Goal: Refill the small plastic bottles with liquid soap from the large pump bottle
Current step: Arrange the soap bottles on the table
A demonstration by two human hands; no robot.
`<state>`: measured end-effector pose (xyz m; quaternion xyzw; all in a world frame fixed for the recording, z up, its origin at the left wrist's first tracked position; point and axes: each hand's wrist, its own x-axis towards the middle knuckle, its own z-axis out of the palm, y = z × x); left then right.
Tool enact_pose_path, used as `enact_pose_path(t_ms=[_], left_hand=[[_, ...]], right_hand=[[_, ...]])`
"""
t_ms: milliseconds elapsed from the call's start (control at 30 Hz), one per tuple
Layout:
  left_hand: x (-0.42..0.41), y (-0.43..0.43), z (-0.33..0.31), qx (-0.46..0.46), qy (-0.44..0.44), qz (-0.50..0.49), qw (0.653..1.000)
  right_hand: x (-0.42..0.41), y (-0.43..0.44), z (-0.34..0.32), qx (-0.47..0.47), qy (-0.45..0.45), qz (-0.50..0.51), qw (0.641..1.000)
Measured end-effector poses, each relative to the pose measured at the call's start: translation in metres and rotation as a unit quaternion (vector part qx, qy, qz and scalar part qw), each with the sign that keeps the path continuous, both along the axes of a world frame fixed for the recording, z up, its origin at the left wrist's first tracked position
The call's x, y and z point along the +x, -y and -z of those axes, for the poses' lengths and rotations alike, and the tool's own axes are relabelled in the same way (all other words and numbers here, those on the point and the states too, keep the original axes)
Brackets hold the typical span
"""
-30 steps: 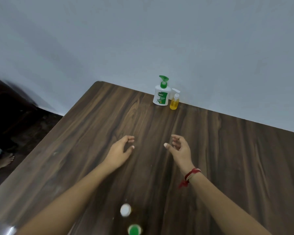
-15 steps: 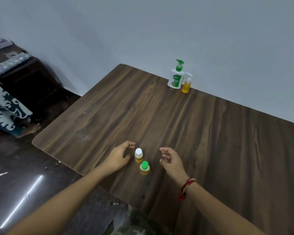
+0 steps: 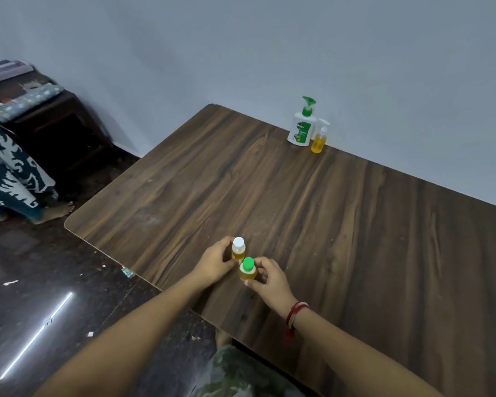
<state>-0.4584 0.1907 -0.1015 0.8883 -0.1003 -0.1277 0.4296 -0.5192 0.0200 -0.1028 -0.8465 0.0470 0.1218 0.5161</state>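
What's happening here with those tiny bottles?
A person is taking hold of two small bottles near the front edge of the wooden table. The left hand grips the white-capped bottle, and the right hand grips the green-capped bottle. Both caps are on. The large pump bottle stands far back by the wall, beside a small yellow bottle, with no hand on it.

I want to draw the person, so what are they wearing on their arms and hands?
Both forearms are bare, no sleeves in view. The right hand has a red thread band round its wrist, with pale strands and a loose end. The left hand and wrist wear nothing.
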Motion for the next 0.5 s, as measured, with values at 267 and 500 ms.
enact_pose_path(t_ms=[267,500], left_hand=[[0.012,0.014,0.000,-0.016,0.003,0.024,1.000],[0.060,0.037,-0.019,0.000,-0.006,0.052,0.999]], right_hand=[[0.010,0.013,-0.003,0.027,-0.004,0.029,0.999],[0.046,0.058,-0.026,0.043,0.023,0.117,0.992]])
